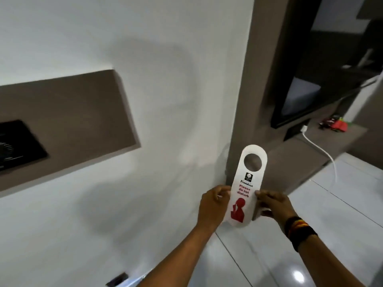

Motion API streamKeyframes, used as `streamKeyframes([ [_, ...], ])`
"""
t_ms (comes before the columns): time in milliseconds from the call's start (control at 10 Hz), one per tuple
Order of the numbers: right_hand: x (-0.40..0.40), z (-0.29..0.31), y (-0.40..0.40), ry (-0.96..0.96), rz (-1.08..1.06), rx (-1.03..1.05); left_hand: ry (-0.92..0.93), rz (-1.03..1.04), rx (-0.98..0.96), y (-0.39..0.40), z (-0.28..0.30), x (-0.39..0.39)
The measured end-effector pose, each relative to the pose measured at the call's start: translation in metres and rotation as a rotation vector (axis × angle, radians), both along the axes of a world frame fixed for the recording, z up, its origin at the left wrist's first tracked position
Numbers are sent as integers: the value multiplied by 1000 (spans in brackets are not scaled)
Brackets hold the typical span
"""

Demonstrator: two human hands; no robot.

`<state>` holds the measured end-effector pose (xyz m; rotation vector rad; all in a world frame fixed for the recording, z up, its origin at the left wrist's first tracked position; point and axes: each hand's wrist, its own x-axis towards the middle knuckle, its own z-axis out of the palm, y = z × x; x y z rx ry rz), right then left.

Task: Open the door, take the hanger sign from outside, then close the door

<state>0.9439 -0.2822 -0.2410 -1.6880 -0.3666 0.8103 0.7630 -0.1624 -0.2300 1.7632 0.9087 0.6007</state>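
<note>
Both hands hold the white card door-hanger sign with red "Please do not disturb" lettering and a red figure (243, 191) upright in front of the person. The left hand (213, 204) pinches its left edge with thumb and fingers, and the right hand (273, 206), which wears a black, red and yellow woven wristband (298, 229), grips the right edge with fingertips wrapped onto the face. The round hanging hole is at the top and free; nothing passes through it. The sign hangs over the glossy white tiled floor (310, 235), just in front of a white painted wall (145, 100) and near the grey-brown vertical panel edge (255, 79) beside it.

Judging from this, the sign is already taken, so the fetching step looks done. The door itself cannot be picked out with confidence: the view looks into a room with a dark framed screen (306, 96), a grey-brown shelf (300, 150) and a white charging cable (323, 154), and a dark bit of hardware shows at the bottom edge (118, 279), too cropped to name. Whether the door is shut or still open cannot be told.

If it remains open, the next move calls for freeing one hand, keeping the sign pinched in the other, turning back to the door, and pushing or pulling it until it latches. The thin card should handle lightly in one hand, though it could bend if squeezed.
</note>
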Motion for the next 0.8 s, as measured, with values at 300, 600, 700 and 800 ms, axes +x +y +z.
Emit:
streamKeyframes([
  [300,123,-61,35,233,-393,-176,125,-143,-440,10,-54,138],
  [600,174,-117,79,219,-442,-311,228,-175,-466,37,-103,194],
  [700,172,-120,84,10,-345,-448,264,-196,-440,39,-112,194],
  [800,147,-117,87,-319,-285,-465,259,-120,-252,34,-120,187],
])
